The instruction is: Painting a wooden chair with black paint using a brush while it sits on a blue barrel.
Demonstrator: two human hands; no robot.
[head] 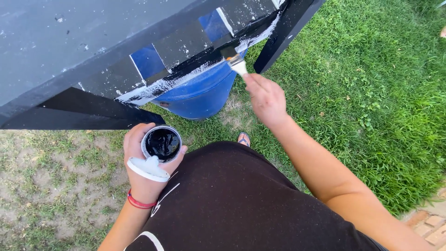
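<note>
The right hand [265, 98] is gripping a brush [234, 59], blacking the frame's [186, 44] white-streaked edge at top centre, while left-hand [144, 162] fingers are clasping the paint pot [161, 143].

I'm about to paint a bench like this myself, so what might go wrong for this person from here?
The open paint pot sits in the left hand together with its white lid, right above the dark clothing; a tilt might spill black paint on it. The right hand stretches the brush out to the frame's white edge, so drips could land on the blue barrel or the grass below.
</note>
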